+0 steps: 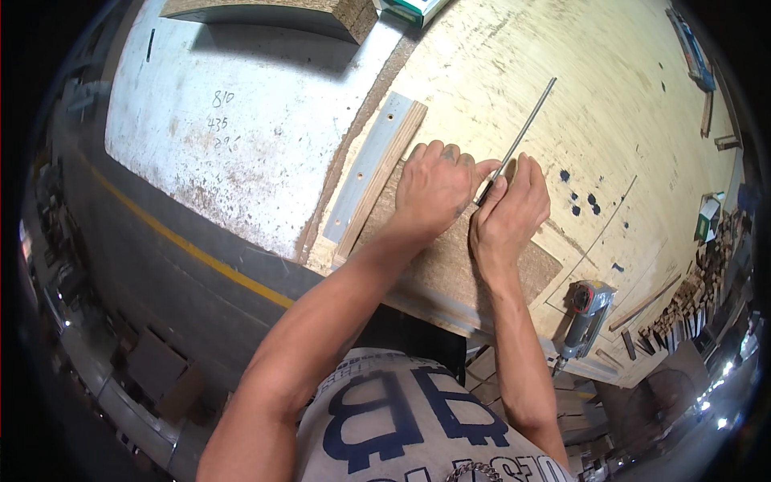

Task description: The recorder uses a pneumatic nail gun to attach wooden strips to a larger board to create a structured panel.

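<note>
My left hand [438,186] rests closed over a chipboard piece [438,261], its fingers curled under and its thumb reaching the thin grey strip [528,123]. What lies inside those curled fingers is hidden. My right hand [511,213] closes thumb and fingers around the dark lower end of that strip, which points away to the upper right. Left of my hands lies a wooden batten with a grey top face [361,170] and several small holes. Near the table's front right is a grey and red nail gun [585,315], apart from both hands.
A white board [241,120] with handwriting covers the left of the pale wooden table [626,104]. On it sits a thick chipboard block [281,14], near a green and white box [416,8]. Several wood offcuts [683,309] line the right edge. A yellow floor line [193,249] runs left.
</note>
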`<action>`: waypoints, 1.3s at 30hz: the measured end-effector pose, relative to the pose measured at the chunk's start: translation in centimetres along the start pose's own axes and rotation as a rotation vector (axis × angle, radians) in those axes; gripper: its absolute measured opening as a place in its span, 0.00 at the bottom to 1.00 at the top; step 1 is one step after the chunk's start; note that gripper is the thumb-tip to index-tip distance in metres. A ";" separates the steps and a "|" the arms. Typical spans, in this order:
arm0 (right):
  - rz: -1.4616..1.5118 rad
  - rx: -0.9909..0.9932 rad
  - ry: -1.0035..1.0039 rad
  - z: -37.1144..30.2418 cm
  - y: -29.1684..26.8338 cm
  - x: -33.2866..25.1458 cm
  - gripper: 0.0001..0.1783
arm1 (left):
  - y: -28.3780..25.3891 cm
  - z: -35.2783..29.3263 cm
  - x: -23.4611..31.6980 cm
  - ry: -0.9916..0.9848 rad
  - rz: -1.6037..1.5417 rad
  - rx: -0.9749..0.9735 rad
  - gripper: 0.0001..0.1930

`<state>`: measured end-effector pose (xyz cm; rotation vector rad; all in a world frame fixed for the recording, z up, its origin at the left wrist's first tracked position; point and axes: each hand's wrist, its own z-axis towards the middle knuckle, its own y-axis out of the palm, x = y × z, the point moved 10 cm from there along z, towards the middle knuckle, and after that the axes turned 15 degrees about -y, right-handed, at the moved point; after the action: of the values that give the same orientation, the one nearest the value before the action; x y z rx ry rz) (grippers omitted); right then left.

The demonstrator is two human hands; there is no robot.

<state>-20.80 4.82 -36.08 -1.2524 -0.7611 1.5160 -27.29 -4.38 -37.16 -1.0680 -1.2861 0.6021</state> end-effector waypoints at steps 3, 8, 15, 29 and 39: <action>0.008 0.016 -0.009 0.7 -0.2 0.1 0.23 | -0.1 0.5 0.4 0.056 0.012 0.028 0.23; 0.059 -0.016 0.016 0.4 0.0 -0.2 0.23 | 0.7 -0.2 0.1 0.081 0.082 -0.046 0.17; 0.046 0.044 -0.001 0.2 -0.7 0.4 0.22 | -2.1 -3.7 0.8 0.204 -0.094 0.020 0.11; 0.181 -0.353 -0.154 -6.5 -0.4 -2.6 0.36 | -0.4 -4.8 0.0 0.156 0.041 -0.127 0.15; 0.483 -0.016 0.752 -17.5 -7.7 7.0 0.33 | 0.4 -7.1 -0.9 0.152 0.057 -0.164 0.37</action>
<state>-1.65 11.81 -36.23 -1.9400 0.0315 1.2312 -20.68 -7.01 -37.49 -1.2648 -1.1903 0.4550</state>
